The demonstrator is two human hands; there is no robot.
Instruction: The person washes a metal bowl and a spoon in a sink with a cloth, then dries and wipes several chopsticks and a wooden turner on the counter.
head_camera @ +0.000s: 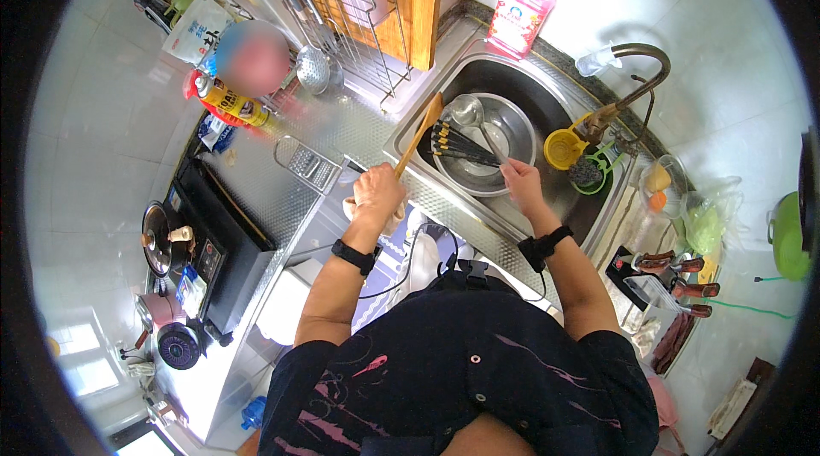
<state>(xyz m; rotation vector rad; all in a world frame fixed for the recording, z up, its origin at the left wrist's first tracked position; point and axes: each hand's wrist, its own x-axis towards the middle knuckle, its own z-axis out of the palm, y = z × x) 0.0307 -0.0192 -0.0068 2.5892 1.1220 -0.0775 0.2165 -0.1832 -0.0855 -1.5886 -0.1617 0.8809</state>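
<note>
My left hand [377,195] is closed around the handle of a wooden spatula [419,134], whose blade reaches over the sink's left rim. A beige cloth [396,218] is bunched under the same hand. My right hand [524,186] grips the handle of a metal ladle [466,111], its bowl above a stainless steel basin [530,129]. Black chopsticks [462,147] with gold bands fan out over the basin and converge near my right fingers; whether they are held too, I cannot tell. The basin stands in the steel sink [548,88].
Right of the basin are a faucet [660,68], a yellow strainer [565,148] and a green holder with a scouring pad [586,174]. A knife block [647,283] stands on the right counter. Leftward lie a grater [309,163], a wire rack [378,59] and a spray can [234,104].
</note>
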